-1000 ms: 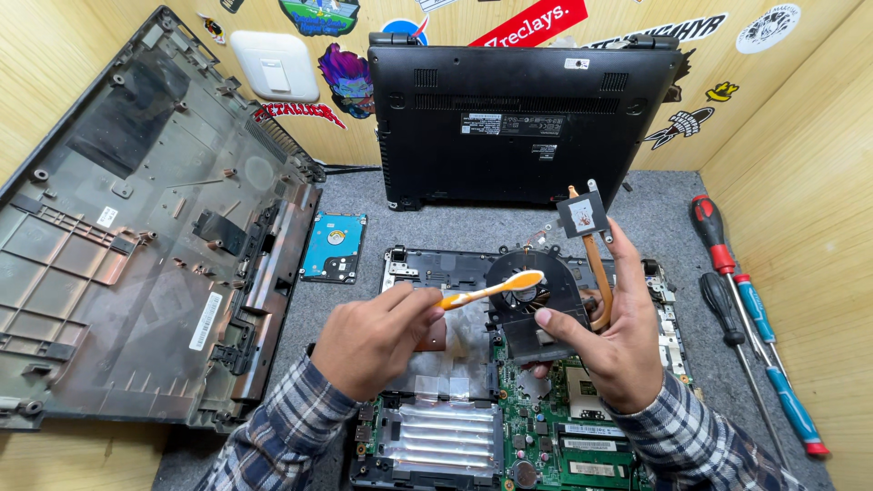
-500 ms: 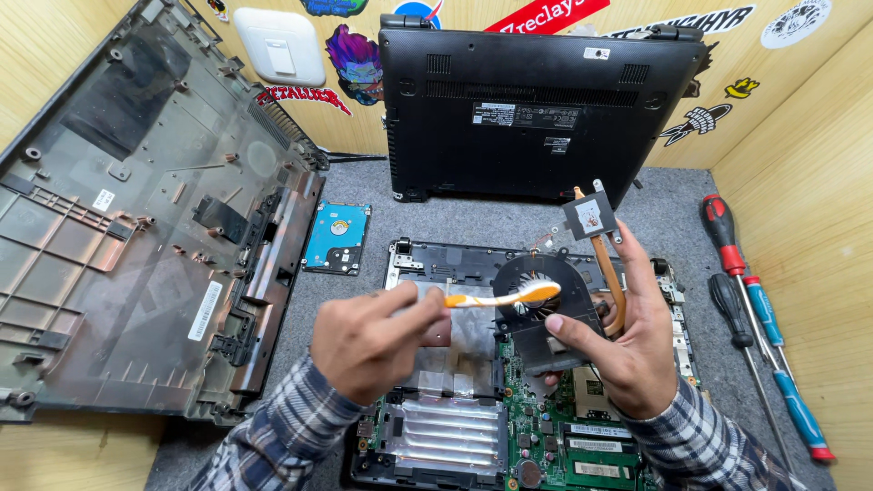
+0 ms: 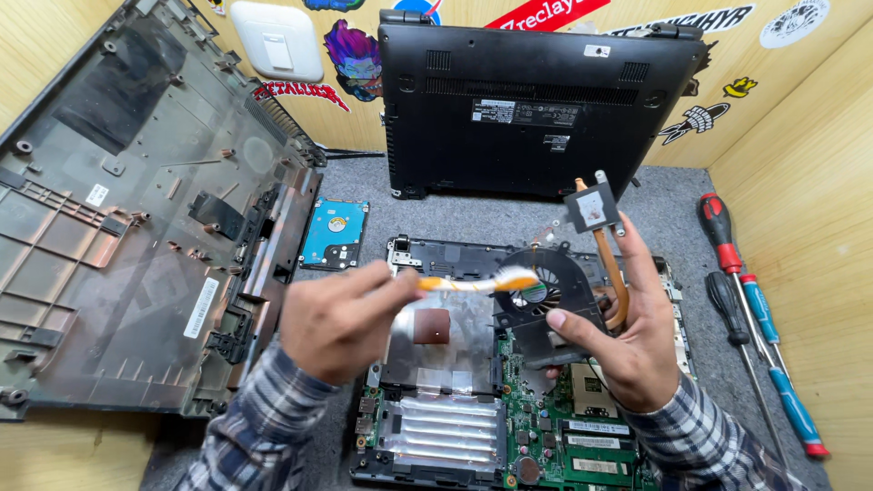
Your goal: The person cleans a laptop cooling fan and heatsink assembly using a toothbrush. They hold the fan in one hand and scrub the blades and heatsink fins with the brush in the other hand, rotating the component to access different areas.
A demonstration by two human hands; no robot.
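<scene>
Toothbrush [image 3: 477,283] has shifted; two hands clamp it and one fan [image 3: 546,305], seemingly.

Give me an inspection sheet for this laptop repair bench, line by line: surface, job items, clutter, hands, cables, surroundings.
Surface: grey felt mat on a wooden bench.
Job's things: black cooling fan with copper heat pipe, lifted over the motherboard; orange and white toothbrush, bristles at the fan.
Clutter: blue hard drive; laptop bottom cover at left; closed black laptop at the back; screwdrivers at right.
Grippers: left hand holds the toothbrush; right hand holds the cooling fan.
Cables: a thin black one behind the cover, towards the closed laptop.
Surroundings: wooden walls with stickers; a white wall switch.
</scene>
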